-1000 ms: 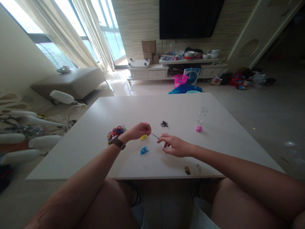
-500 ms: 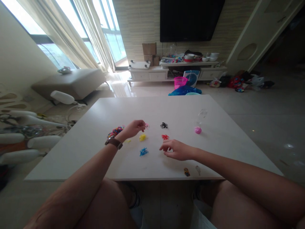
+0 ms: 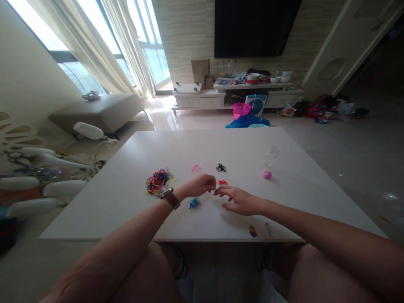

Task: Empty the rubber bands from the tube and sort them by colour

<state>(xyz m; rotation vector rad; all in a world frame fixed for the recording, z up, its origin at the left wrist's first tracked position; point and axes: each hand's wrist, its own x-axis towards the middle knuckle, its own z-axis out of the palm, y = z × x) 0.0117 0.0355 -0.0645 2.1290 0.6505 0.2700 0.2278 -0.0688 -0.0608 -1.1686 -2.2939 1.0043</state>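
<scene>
My left hand (image 3: 202,185), with a watch (image 3: 170,198) on its wrist, pinches a small black rubber band (image 3: 215,190) above the white table (image 3: 126,168). Touching or almost touching that band are the fingertips of my right hand (image 3: 243,200), whose fingers are stretched apart. Just beyond the hands lies a red pile of rubber bands (image 3: 222,182), with a black pile (image 3: 221,167) further back. A pink pile (image 3: 196,168) is behind my left hand and a blue pile (image 3: 195,203) in front of it. The yellow pile is hidden by my left hand.
A large mixed heap of coloured rubber bands (image 3: 158,182) lies on the left. To the right stands a pink round object (image 3: 267,174) beside a clear container (image 3: 273,152). A minion figure (image 3: 253,231) and a pale flat piece (image 3: 268,228) lie near the front edge.
My left hand has moved right and nearer, from the pink pile to my right hand, uncovering the mixed heap. My right fingers have stretched out. The view has shifted slightly.
</scene>
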